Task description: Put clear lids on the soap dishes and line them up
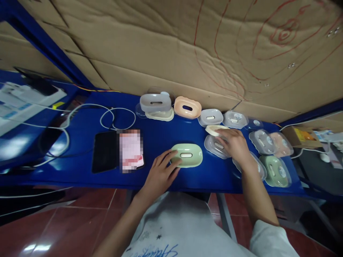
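Just below centre frame, the spread left hand touches a green dish, likely light, stiff and slick, best held by opposite rims, while the right hand pinches a cream piece.

The left hand covers the left end of the green dish; the right hand hides the cream piece's right end. Pixelation masks a pink item. The near edge crops the shirt's blue lettering.
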Demonstrator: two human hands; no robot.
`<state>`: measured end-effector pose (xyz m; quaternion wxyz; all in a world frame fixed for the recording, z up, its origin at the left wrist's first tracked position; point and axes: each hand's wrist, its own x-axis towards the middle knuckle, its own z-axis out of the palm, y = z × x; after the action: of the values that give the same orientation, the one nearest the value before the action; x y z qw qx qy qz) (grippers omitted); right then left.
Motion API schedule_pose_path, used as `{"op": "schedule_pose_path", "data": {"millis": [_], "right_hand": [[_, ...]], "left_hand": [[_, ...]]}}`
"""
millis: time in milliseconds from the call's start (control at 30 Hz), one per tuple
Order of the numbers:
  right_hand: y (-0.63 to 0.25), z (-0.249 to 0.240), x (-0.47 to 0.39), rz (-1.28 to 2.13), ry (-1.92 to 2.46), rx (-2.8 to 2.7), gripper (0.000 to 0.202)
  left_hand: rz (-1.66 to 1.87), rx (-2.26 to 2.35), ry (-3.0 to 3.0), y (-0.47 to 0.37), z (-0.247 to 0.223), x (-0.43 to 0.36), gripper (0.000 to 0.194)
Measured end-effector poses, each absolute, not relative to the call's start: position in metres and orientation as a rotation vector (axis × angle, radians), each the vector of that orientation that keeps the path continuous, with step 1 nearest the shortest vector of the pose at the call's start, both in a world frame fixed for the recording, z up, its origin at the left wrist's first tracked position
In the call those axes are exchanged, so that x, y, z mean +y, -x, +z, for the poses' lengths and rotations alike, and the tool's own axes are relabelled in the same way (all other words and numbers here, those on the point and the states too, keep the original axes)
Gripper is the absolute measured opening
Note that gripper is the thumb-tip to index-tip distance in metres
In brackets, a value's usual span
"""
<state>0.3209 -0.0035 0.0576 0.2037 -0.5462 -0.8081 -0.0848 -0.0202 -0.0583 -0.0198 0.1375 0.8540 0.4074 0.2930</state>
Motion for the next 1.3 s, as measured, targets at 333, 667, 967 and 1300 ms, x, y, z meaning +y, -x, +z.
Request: {"op": "schedule_pose_path", "data": {"millis": [333, 667, 967, 1300], "right_hand": [[-0.234, 0.061, -0.063, -0.192, 1.153, -2.297, 0.033], [-0.238, 0.023, -0.034, -0.223, 1.369, -2.338, 0.042], [-0.216, 0.008, -0.063, -0.071, 1.226, -2.321, 0.038], [-0.206, -0.023, -0.095, 0.109, 1.286, -2.237, 0.037]], "left_hand": [[0.899, 1.202, -2.438, 0.024, -0.020, -0.058, 0.022], [0.760, 1.278, -2.540, 0.040, 0.008, -0.042, 0.023], [0.184, 1.960, -2.426, 0.070, 0.035, 0.111, 0.053], [0.233, 1.793, -2.451, 0.080, 0.025, 0.137, 0.064]]}}
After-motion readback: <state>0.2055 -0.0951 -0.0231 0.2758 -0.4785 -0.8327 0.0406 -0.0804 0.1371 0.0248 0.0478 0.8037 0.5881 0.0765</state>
